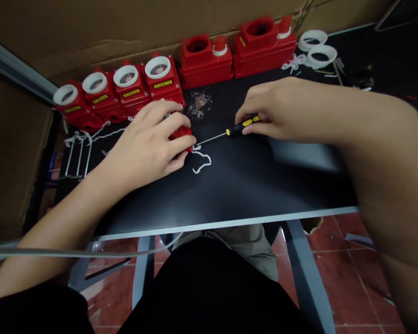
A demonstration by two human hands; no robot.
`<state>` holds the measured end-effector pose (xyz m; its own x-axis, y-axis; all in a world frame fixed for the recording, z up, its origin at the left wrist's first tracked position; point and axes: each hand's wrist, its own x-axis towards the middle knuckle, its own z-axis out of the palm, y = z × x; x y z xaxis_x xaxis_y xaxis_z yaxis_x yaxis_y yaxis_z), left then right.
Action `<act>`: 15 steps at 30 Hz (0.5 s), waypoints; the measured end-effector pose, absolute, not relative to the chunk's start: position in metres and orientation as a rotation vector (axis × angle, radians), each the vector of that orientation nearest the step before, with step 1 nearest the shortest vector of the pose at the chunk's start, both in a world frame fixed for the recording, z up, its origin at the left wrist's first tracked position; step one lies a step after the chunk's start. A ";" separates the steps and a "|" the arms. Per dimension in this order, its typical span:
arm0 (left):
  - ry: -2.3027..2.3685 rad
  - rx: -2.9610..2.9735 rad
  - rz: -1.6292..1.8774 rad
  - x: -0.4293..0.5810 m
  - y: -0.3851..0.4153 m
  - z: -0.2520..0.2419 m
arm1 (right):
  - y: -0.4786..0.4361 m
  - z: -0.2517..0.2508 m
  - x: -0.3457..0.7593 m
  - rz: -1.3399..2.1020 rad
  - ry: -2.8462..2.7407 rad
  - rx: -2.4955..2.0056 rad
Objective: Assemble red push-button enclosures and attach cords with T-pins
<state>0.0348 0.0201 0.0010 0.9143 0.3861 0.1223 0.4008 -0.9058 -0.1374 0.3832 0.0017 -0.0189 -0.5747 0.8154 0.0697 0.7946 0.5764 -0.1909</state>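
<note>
My left hand (156, 139) is wrapped over a small red part (181, 132) on the black table, holding it down; most of the part is hidden under my fingers. A white cord (207, 159) trails from the part's right end onto the tabletop. My right hand (270, 109) grips a screwdriver (238, 128) with a black and yellow handle. Its thin metal shaft points left, and the tip meets the red part's right end, beside the cord, close to my left fingertips.
Several red housings with white rings (125, 76) stand in a row at the back left. Two larger red boxes (205, 65) are at the back. Loose white rings (321, 55) lie at the back right. Metal rods (78, 155) rest at the left, with debris (199, 103) behind my hands.
</note>
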 end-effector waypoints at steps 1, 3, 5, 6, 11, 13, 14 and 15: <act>-0.615 -2.917 -0.141 0.035 0.020 0.001 | 0.002 -0.019 0.384 0.203 -2.652 -1.365; -0.635 -2.937 -0.164 0.034 0.020 -0.001 | 0.002 -0.018 0.386 0.199 -2.645 -1.352; -0.657 -2.977 -0.197 0.034 0.021 -0.003 | 0.003 -0.016 0.390 0.216 -2.640 -1.334; -0.661 -2.992 -0.217 0.033 0.022 -0.005 | 0.003 -0.015 0.392 0.231 -2.639 -1.325; -0.577 -2.906 -0.244 0.029 0.026 -0.011 | 0.005 -0.011 0.396 0.278 -2.637 -1.307; -0.594 -2.885 -0.236 0.027 0.026 -0.011 | 0.004 -0.011 0.394 0.278 -2.647 -1.317; -0.607 -2.891 -0.242 0.027 0.025 -0.011 | 0.004 -0.012 0.393 0.276 -2.651 -1.331; -0.612 -2.902 -0.248 0.026 0.025 -0.011 | 0.003 -0.012 0.392 0.271 -2.656 -1.347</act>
<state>0.0264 0.0251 -0.0115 0.9021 0.3847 0.1955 0.4121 -0.9023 -0.1262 0.3924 0.0030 -0.0115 -0.5853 0.8091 0.0527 0.7818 0.5804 -0.2281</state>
